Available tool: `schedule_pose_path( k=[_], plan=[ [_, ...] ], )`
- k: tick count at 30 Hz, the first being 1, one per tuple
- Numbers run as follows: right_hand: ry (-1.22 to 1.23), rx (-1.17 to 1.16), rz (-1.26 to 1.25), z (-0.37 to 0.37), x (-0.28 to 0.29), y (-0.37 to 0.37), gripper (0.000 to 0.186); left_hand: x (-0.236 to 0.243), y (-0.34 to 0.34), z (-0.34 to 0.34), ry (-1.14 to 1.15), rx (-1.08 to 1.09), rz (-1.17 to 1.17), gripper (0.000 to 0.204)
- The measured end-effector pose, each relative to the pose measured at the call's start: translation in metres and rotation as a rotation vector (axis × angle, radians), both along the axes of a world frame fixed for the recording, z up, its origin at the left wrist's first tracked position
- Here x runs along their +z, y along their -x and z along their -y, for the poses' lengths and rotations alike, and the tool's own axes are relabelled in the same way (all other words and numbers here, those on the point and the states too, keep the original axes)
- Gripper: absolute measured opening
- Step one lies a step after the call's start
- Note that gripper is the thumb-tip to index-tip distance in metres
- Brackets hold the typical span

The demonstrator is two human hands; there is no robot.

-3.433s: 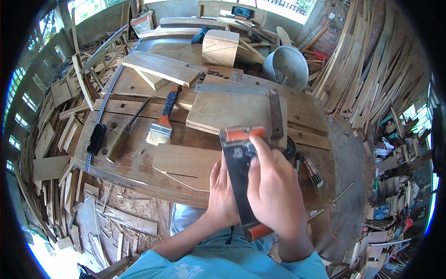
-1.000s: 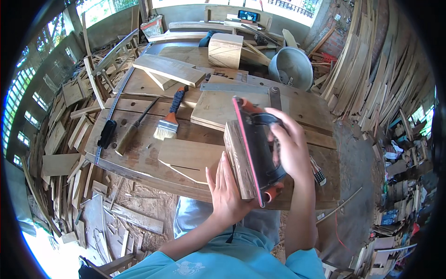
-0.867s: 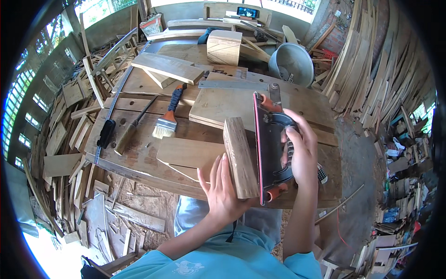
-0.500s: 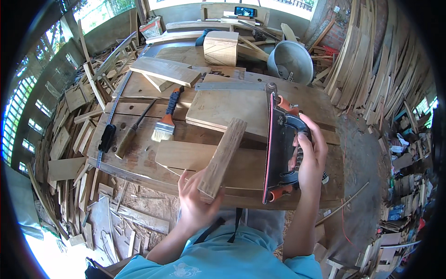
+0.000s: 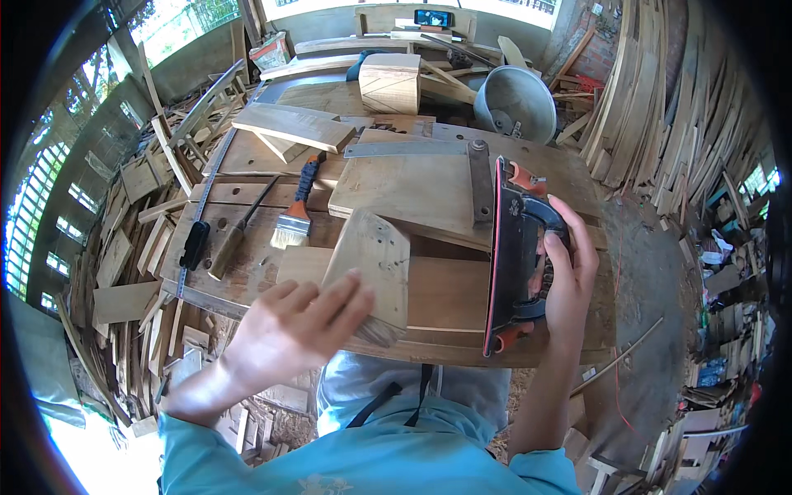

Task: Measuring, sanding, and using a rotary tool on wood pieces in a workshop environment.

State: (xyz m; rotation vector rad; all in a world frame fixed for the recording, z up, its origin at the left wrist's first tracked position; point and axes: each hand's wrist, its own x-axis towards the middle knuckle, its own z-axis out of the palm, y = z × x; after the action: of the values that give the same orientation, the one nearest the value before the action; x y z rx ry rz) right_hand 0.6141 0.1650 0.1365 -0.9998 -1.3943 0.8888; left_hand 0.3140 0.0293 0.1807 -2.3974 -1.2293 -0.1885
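My right hand point(image 5: 572, 264) is closed around the black handle of a hand sander point(image 5: 520, 247), a long tool with orange clamps at both ends and a thin pink-red edge. It is held on edge at the bench's right side. My left hand point(image 5: 289, 326) is over a tapered wooden block point(image 5: 375, 264), its fingers stretched out across the block's lower left side and slightly smeared by motion. The block's broad face, with small dark holes, points up. Beneath it lies a wooden plank point(image 5: 445, 293). Behind stands a wider board point(image 5: 404, 186) with a try square point(image 5: 481, 186) on it.
On the bench's left lie a paintbrush point(image 5: 293, 223), a chisel point(image 5: 228, 252), a black clip-like tool point(image 5: 194, 245) and a long metal rule point(image 5: 216, 169). Farther back are stacked boards point(image 5: 293, 128), a thick wood block point(image 5: 390, 85) and a metal pot point(image 5: 517, 107). Scrap wood piles surround the bench.
The wooden block has turned from its narrow side to its broad face. My left hand has shifted from gripping its lower end to lying over its side. The hand sander has moved slightly right.
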Motion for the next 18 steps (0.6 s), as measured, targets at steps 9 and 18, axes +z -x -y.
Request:
schedule_pose_path(
  k=[9,18],
  plan=[
    [0.016,0.058,0.078,-0.001,0.021,0.003,0.039,0.020,-0.084,-0.032,0.351,-0.159,-0.396,0.015],
    [0.030,0.021,0.228,-0.002,0.028,-0.005,0.035,-0.025,-0.070,-0.068,0.351,-0.309,0.186,0.014]
  ],
)
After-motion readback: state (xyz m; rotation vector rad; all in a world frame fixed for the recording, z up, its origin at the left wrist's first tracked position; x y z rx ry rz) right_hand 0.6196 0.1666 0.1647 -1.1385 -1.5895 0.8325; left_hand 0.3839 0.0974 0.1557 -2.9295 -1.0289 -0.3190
